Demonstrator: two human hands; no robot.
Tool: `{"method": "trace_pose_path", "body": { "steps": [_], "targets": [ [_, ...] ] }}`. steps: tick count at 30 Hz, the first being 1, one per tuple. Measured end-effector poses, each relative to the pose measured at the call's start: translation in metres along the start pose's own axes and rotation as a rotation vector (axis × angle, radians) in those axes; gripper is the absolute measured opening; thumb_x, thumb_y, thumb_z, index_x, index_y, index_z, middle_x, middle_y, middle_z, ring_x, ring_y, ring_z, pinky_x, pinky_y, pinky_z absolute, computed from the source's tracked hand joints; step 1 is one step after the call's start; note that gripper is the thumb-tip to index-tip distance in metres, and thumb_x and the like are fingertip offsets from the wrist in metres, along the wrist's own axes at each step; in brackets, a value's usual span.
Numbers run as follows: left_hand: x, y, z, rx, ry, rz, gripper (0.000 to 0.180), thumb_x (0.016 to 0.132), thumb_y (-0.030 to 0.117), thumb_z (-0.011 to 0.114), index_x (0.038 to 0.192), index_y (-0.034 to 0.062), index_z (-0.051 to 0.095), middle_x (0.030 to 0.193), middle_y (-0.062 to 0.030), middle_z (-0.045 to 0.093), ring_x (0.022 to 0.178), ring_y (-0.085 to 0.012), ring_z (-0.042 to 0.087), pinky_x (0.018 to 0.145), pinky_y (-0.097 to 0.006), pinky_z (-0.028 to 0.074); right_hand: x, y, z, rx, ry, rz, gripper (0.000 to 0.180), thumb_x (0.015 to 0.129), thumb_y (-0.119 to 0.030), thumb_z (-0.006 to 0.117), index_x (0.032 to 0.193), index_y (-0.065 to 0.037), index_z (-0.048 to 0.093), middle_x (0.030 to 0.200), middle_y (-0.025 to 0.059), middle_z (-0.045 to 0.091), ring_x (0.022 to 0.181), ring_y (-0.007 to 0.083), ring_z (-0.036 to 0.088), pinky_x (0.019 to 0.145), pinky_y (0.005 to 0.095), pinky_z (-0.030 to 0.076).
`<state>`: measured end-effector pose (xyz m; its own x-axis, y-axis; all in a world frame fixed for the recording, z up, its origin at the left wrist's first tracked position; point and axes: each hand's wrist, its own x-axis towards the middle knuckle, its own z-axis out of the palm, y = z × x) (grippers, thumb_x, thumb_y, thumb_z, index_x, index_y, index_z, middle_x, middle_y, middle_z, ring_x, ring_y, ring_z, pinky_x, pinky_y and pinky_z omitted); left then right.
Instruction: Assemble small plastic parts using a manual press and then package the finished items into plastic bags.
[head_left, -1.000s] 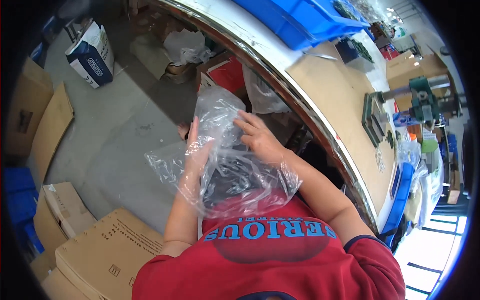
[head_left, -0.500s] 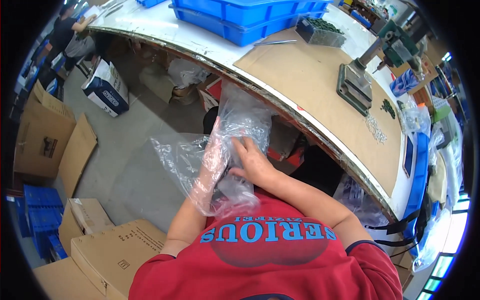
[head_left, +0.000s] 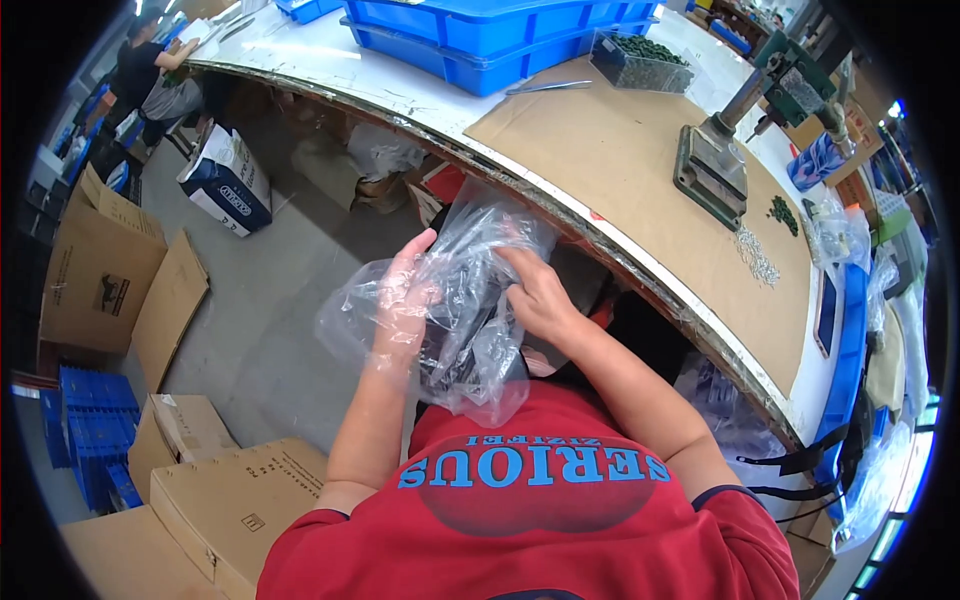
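A large clear plastic bag (head_left: 470, 300), crumpled and shiny, lies over my lap below the table's edge. My left hand (head_left: 403, 290) is at its left side, with the fingers stretched out and film over part of the hand and wrist. On the other side, my right hand (head_left: 543, 295) has its fingers bent and closed on the bag's film, their tips partly covered by plastic. Something dark shows through the bag, but I cannot tell whether it is inside or behind it.
The worktable (head_left: 400, 105) edge runs diagonally ahead. On it are blue trays (head_left: 490, 70), a clear box of dark green pieces (head_left: 642, 68), a green bench press (head_left: 715, 165) and small silvery pieces (head_left: 757, 258). Cardboard boxes (head_left: 245, 500) stand at lower left. A person (head_left: 155, 75) sits far left.
The bag has been gathered inward, its left part drawn up. My right hand has shifted slightly right and forward and closed on the film; my left hand has moved a little left.
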<state>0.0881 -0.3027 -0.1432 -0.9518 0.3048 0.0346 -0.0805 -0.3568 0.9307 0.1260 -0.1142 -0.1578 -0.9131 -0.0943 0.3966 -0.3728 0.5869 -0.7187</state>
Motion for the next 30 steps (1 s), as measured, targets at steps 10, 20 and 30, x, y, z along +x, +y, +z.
{"method": "trace_pose_path", "body": {
  "steps": [10, 20, 30],
  "targets": [
    [-0.004, 0.021, -0.057, 0.142, -0.217, 0.056, 0.030, 0.077, -0.009, 0.053, 0.105, -0.0024, 0.061, 0.111, -0.0117, 0.061, 0.090, -0.0175, 0.059, 0.079, -0.026, 0.047, 0.038, -0.017, -0.007, 0.135, -0.251, -0.092, 0.061, 0.065, 0.010, 0.040, 0.126, 0.005, 0.046, 0.129, 0.0263, 0.049, 0.114, 0.0419, 0.050, 0.098, 0.0395, 0.042],
    [0.007, 0.050, 0.016, 0.908, -0.244, 0.395, 0.017, 0.071, -0.013, 0.052, 0.081, -0.0011, 0.057, 0.098, -0.0119, 0.061, 0.077, -0.0191, 0.057, 0.070, -0.028, 0.046, 0.023, -0.059, -0.067, -0.147, -0.268, -0.152, 0.051, 0.070, 0.010, 0.048, 0.121, 0.006, 0.050, 0.124, 0.0230, 0.054, 0.109, 0.0347, 0.056, 0.091, 0.0375, 0.046],
    [0.011, 0.054, 0.041, 1.131, -0.293, 0.613, 0.031, 0.069, -0.014, 0.051, 0.097, -0.0029, 0.061, 0.107, -0.0152, 0.061, 0.085, -0.0272, 0.061, 0.078, -0.034, 0.049, 0.007, -0.082, -0.068, -0.367, -0.167, -0.309, 0.028, 0.074, 0.005, 0.056, 0.101, 0.001, 0.053, 0.104, 0.0165, 0.059, 0.086, 0.0325, 0.062, 0.074, 0.0376, 0.051]
  ]
}}
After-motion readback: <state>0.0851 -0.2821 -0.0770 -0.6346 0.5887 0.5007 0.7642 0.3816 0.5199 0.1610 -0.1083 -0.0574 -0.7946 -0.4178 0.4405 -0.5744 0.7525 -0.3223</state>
